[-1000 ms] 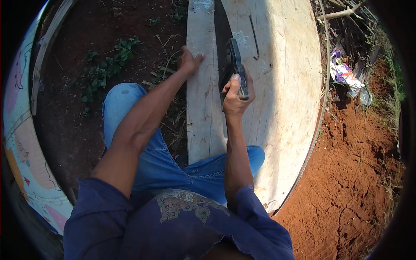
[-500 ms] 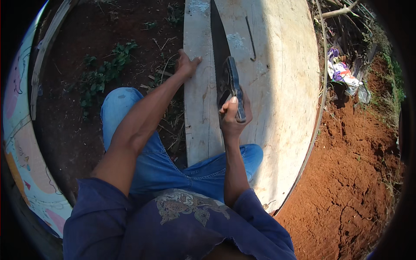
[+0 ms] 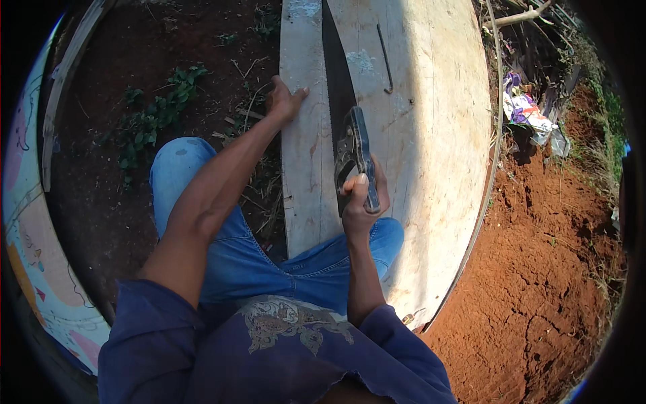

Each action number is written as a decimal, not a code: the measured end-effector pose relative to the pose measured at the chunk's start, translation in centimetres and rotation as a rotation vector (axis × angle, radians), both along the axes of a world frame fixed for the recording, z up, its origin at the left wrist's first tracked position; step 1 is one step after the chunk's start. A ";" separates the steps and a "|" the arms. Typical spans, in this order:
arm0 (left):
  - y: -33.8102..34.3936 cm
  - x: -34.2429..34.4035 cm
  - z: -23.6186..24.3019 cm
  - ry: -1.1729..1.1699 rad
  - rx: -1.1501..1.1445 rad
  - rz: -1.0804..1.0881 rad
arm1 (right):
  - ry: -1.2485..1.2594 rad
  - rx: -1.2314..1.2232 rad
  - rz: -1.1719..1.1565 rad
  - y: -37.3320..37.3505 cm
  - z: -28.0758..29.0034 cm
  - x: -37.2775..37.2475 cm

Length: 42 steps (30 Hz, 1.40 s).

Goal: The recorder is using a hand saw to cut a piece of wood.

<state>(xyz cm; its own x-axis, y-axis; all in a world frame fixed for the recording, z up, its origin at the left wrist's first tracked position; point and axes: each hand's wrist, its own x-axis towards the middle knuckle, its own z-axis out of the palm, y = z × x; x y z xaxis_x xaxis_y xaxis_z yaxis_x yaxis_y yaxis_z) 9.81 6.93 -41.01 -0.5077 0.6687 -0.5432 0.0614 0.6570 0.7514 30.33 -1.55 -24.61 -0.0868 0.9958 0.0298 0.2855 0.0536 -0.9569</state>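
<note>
A pale wooden board (image 3: 437, 175) lies lengthwise before me. My right hand (image 3: 363, 202) is closed round the dark handle of a handsaw (image 3: 340, 71), whose blade points away from me along the board, left of its middle. Farther up, at the board's left edge, is my left hand (image 3: 286, 104). Its thumb lies on the top face and the other fingers go over the edge, partly hidden. A thin bent metal rod (image 3: 385, 59) with a hooked end rests on the board, right of the blade.
My jeans-clad knee (image 3: 387, 241) touches the board's near part. Left are dark soil and a leafy plant (image 3: 161, 108); a printed panel (image 3: 50, 262) curves along the far left. Reddish earth (image 3: 518, 289), plastic litter (image 3: 528, 114) and a branch (image 3: 521, 19) lie right.
The saw and my right hand have come back toward me along the board. My left hand stays at the edge. The whole view has shifted slightly.
</note>
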 end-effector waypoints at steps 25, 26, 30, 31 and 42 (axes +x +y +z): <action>0.8 1.9 1.8 0.040 -0.053 -0.072 | 0.059 0.067 -0.009 11.1 -2.3 -6.6; 0.1 1.4 1.2 0.040 -0.068 -0.071 | 0.044 0.008 -0.015 7.6 -1.8 -5.2; 0.1 0.5 0.4 0.040 0.002 -0.028 | -0.077 0.107 0.039 -4.0 3.1 3.6; 0.0 0.0 0.5 0.036 -0.004 -0.031 | 0.015 0.069 0.048 -4.5 4.5 3.5; 0.0 0.1 1.1 0.011 -0.011 -0.025 | 0.015 -0.034 -0.014 1.6 0.2 -1.8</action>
